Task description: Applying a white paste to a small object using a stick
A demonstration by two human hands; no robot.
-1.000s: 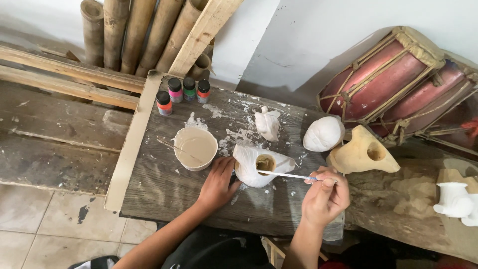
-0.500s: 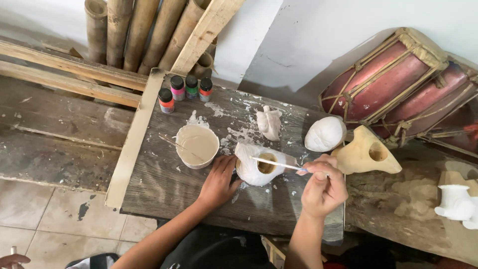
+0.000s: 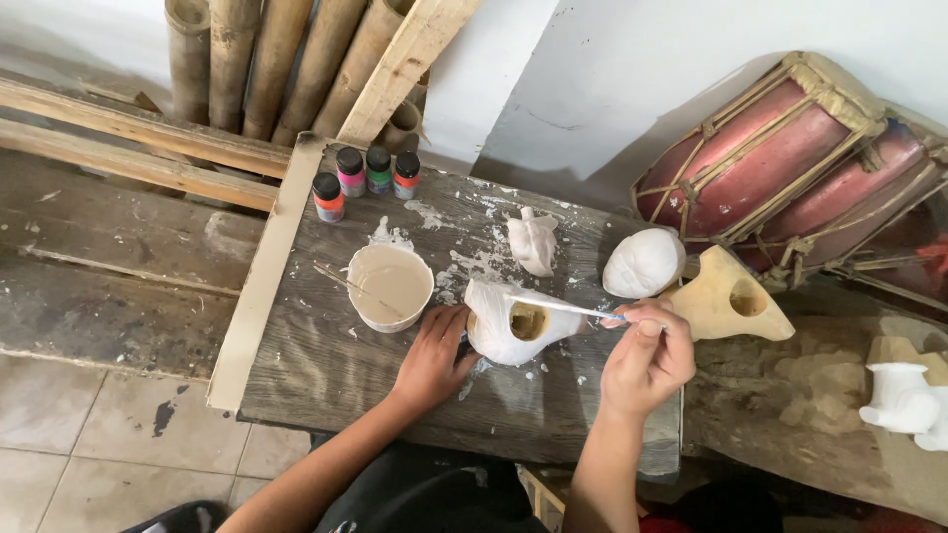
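Note:
My left hand (image 3: 434,355) rests on the wooden board (image 3: 326,375) and steadies a white-coated carved piece with a round hole (image 3: 513,331). My right hand (image 3: 647,355) pinches a thin paintbrush (image 3: 563,307) whose tip lies on the top left of that piece. A round bowl of pale beige paint (image 3: 393,284) with a stick across it stands just left of the piece.
Several small paint bottles (image 3: 365,178) line the board's far edge. A small white figure (image 3: 533,242), a white rounded piece (image 3: 644,263) and a bare wooden carving (image 3: 731,301) lie behind and to the right. Drums (image 3: 790,168) lean at right, bamboo poles (image 3: 267,59) at the back.
My right hand has pushed the brush leftwards, from the right side of the white piece across its hole to its top left. My left hand stays on the piece.

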